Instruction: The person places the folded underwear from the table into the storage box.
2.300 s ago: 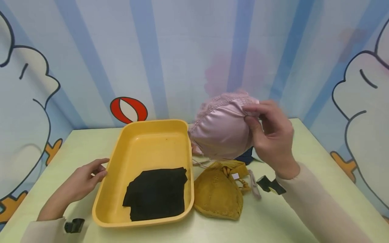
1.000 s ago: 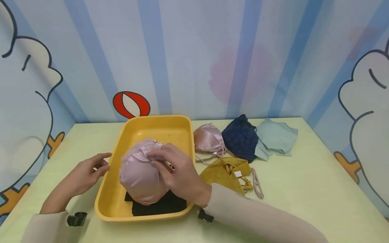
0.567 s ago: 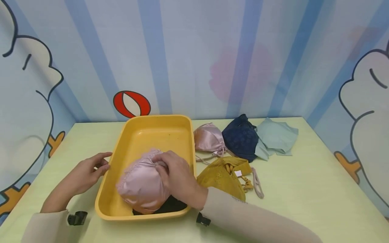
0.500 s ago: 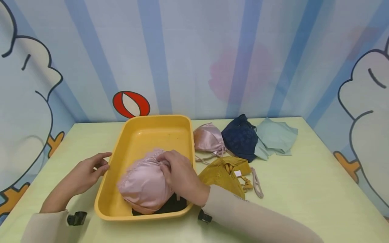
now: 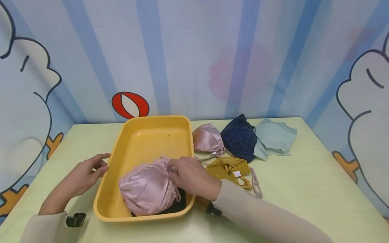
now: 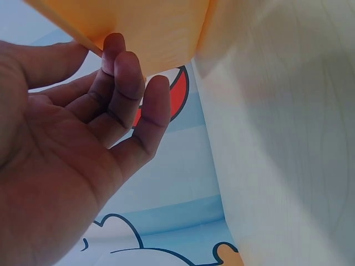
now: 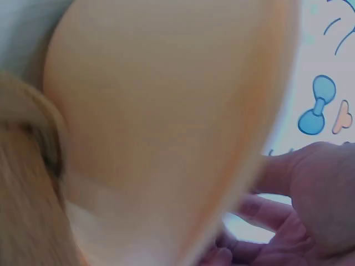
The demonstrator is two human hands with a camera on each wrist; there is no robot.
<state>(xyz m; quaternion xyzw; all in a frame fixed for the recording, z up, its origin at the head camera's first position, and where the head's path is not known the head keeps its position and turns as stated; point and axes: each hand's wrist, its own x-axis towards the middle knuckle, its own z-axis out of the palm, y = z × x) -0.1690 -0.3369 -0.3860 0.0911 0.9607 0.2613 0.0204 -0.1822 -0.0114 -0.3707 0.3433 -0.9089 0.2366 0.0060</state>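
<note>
In the head view, a pink satin bra with lace trim (image 5: 146, 187) lies folded in the near part of the yellow tray (image 5: 152, 219). It covers most of a black folded cloth (image 5: 179, 205). My right hand (image 5: 194, 177) pinches the bra at its right edge between thumb and fingers. The right wrist view is mostly filled by the blurred tray wall (image 7: 166, 111), which hides the fingertips. My left hand (image 5: 80, 175) rests its relaxed fingertips and thumb against the tray's left rim. In the left wrist view, those fingers (image 6: 130, 77) bend loosely beside the tray's outer wall.
Right of the tray, on the pale table (image 5: 304, 189), lie another pink satin bra (image 5: 208, 138), a navy bra (image 5: 238, 138), a pale green garment (image 5: 275, 135) and a mustard bra (image 5: 225, 168). The right forearm partly covers the mustard one. A printed backdrop stands behind.
The right hand has carried the pink bra from above the table's right side leftward and lowered it into the tray onto the black cloth. The left hand has stayed at the rim.
</note>
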